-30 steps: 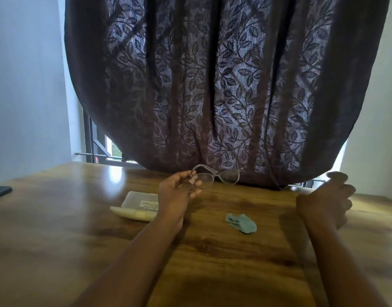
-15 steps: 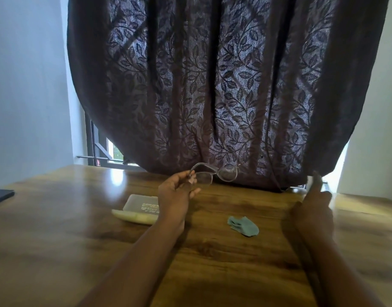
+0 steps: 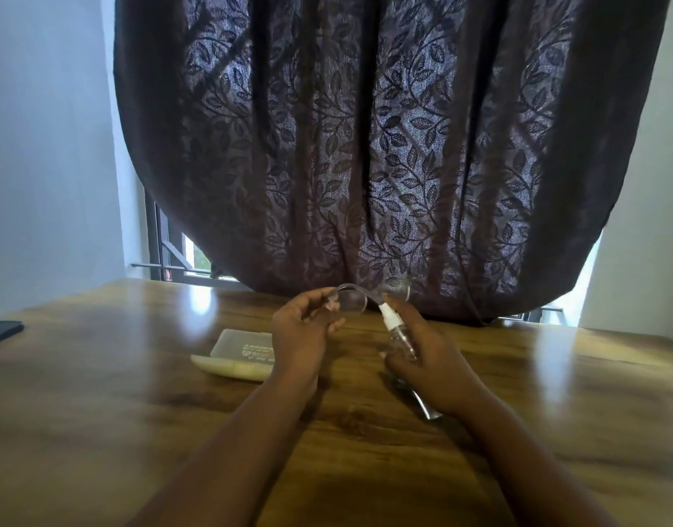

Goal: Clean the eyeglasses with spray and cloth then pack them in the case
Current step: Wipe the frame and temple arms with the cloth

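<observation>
From the head view the task looks to be at its first step: the eyeglasses (image 3: pixel 359 302) are up in front of the curtain (image 3: pixel 365 146) with the spray bottle (image 3: pixel 401 338) aimed at them from about five o'clock, while wiping and packing are, I judge, not yet done; the case (image 3: pixel 238 355) lies on the counter (image 3: pixel 99 412) at about eight o'clock of the left hand (image 3: pixel 302 329). The left hand's fingers (image 3: pixel 329 298) curl to pinch the frame's left end. The right hand (image 3: pixel 422 355) wraps its fingers around the bottle, nozzle almost touching the bridge; the cloth is out of sight.
</observation>
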